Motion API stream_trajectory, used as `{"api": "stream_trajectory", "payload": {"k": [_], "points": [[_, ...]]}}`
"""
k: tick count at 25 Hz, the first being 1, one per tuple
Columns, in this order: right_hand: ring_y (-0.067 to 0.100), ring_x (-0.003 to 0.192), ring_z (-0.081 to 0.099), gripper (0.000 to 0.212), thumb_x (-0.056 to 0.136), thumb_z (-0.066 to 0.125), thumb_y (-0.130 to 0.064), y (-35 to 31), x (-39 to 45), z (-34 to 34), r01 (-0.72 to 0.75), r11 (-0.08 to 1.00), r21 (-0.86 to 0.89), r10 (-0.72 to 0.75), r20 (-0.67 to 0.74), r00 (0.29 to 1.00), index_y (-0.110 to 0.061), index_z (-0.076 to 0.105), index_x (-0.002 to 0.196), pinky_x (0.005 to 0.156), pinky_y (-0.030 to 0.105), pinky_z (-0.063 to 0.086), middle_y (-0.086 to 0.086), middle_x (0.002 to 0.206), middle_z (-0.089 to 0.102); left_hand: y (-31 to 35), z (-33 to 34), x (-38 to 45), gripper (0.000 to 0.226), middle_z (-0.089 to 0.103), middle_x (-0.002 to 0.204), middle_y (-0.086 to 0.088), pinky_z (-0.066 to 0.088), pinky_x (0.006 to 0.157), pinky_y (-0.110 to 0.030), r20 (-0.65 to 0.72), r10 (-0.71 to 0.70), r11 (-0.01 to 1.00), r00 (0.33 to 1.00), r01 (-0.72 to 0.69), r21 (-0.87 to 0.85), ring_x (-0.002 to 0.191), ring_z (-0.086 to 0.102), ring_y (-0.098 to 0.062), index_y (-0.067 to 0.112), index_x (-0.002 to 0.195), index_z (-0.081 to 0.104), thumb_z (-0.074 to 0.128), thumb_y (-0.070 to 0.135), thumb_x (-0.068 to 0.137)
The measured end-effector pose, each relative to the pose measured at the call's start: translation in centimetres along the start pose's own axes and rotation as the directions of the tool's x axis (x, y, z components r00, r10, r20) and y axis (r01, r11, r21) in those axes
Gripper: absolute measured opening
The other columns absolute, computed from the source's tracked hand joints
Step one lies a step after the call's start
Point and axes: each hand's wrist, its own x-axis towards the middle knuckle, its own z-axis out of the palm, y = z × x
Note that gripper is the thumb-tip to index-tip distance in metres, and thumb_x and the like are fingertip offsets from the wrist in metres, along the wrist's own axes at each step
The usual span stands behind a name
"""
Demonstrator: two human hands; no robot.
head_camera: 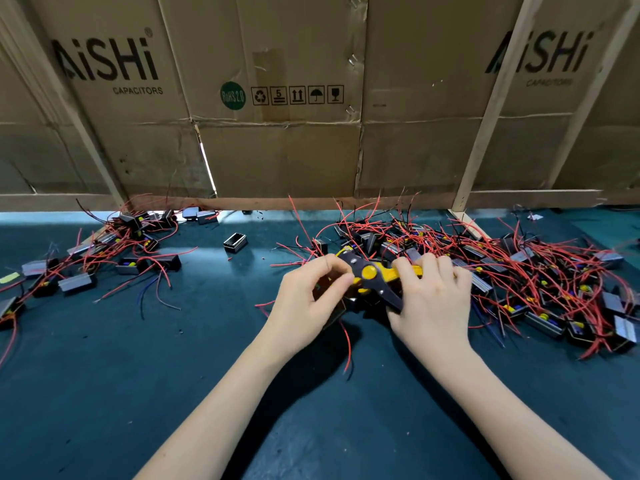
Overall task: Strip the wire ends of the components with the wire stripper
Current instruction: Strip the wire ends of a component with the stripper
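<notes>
Right now, in the head view, both hands meet at the middle of the table [207,341], a dark blue-green surface backed by flattened cardboard boxes [277,150]. The right hand [433,299] grips the stripper [369,275], a yellow and black tool, with its fingers curled over the yellow handle; the tool's head points left and far, toward the left hand. The left hand [308,299] pinches, thumb against forefinger, right beside the tool's round yellow pivot, and a dark component [332,306] sits under its palm, mostly hidden. A red wire [347,344] trails down from that component toward the near edge.

Judging by this, the step in hand is feeding or seating a wire end into the stripper; whether the end already lies between the blades I cannot tell, since the fingers cover it.

A big pile [519,271] of black components with red wires lies to the right, touching the right hand's far side. A smaller heap [104,258] lies well apart on the left, and a lone black case [235,242] stands between the two, farther off. Which pile is done I cannot tell.

The next move likely calls for holding the wire steady, squeezing the handles fully, then drawing the component away so the insulation slides off cleanly.
</notes>
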Motion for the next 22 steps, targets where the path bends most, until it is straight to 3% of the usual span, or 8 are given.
{"api": "stream_trajectory", "payload": {"k": [3,6,10,12,14,16,18,22], "points": [[0.034,0.099,0.053,0.058,0.067,0.079,-0.049,2.2,0.6,0.2,-0.256,0.963,0.079,0.246,0.118,0.962,-0.018,0.061,0.112,0.081,0.041,0.032,0.012,0.101,0.060,-1.5,-0.5,0.2,0.015,0.063,0.073,0.009,0.046,0.063,-0.020,-0.259,-0.268,0.963,0.928,0.268,-0.036,0.058,0.054,-0.004,0.023,0.079,0.063,0.064,0.015,0.092],[0.035,0.109,0.050,0.058,0.072,0.075,-0.054,4.3,1.3,0.2,-0.395,0.908,0.139,0.372,0.165,0.913,-0.021,0.058,0.117,0.087,0.042,0.032,0.012,0.110,0.061,-2.7,-0.8,0.6,0.014,0.066,0.099,-0.009,0.059,0.074,-0.028,-0.198,-0.502,0.820,0.842,0.390,-0.418,0.074,0.069,-0.012,0.012,0.102,0.061,0.060,0.002,0.093],[0.034,0.117,0.047,0.059,0.075,0.074,-0.055,4.9,1.4,0.0,-0.430,0.886,0.175,0.392,0.215,0.894,-0.023,0.056,0.121,0.091,0.042,0.031,0.012,0.117,0.060,-3.6,-0.8,1.1,0.046,0.055,0.132,-0.006,0.050,0.096,-0.020,0.049,-0.367,0.839,0.929,0.354,-0.414,0.114,0.061,-0.012,0.010,0.137,0.042,0.050,-0.009,0.096],[0.034,0.117,0.046,0.058,0.074,0.074,-0.054,4.7,1.4,-0.2,-0.421,0.888,0.186,0.382,0.213,0.899,-0.023,0.057,0.121,0.091,0.042,0.031,0.012,0.118,0.060,-3.7,-1.9,1.2,0.044,0.062,0.127,-0.002,0.053,0.088,-0.022,0.001,-0.336,0.880,0.942,0.314,-0.357,0.105,0.067,-0.014,0.014,0.133,0.049,0.054,-0.006,0.095],[0.035,0.117,0.046,0.058,0.074,0.075,-0.053,4.6,1.4,-0.5,-0.419,0.883,0.213,0.381,0.197,0.903,-0.022,0.058,0.120,0.092,0.043,0.031,0.013,0.117,0.060,-3.9,-4.3,1.2,0.030,0.071,0.104,0.001,0.055,0.074,-0.022,-0.215,-0.278,0.952,0.936,0.239,-0.191,0.084,0.071,-0.013,0.018,0.119,0.060,0.059,0.002,0.094],[0.035,0.118,0.046,0.058,0.075,0.074,-0.052,4.8,1.4,-0.6,-0.432,0.870,0.238,0.393,0.197,0.898,-0.021,0.058,0.120,0.094,0.044,0.030,0.013,0.118,0.060,-4.9,-7.6,1.1,0.021,0.073,0.092,0.001,0.053,0.077,-0.030,-0.497,-0.164,0.960,0.852,0.253,0.117,0.080,0.068,-0.018,0.018,0.108,0.065,0.060,0.006,0.092],[0.036,0.118,0.046,0.058,0.075,0.074,-0.052,4.8,1.4,-0.8,-0.438,0.865,0.245,0.396,0.203,0.896,-0.021,0.058,0.120,0.094,0.045,0.030,0.013,0.118,0.060,-6.7,-10.8,0.6,0.028,0.070,0.106,-0.008,0.047,0.091,-0.041,-0.674,-0.142,0.840,0.725,0.448,0.306,0.099,0.060,-0.031,0.014,0.112,0.067,0.055,0.004,0.089],[0.035,0.117,0.046,0.056,0.075,0.075,-0.051,4.7,1.4,-0.9,-0.441,0.861,0.254,0.400,0.198,0.895,-0.021,0.058,0.119,0.094,0.045,0.030,0.014,0.117,0.060,-9.2,-13.1,-0.5,0.042,0.051,0.138,-0.021,0.028,0.108,-0.044,-0.631,-0.629,0.477,0.454,0.866,0.148,0.130,0.034,-0.040,0.019,0.132,0.060,0.049,0.010,0.092]]}}
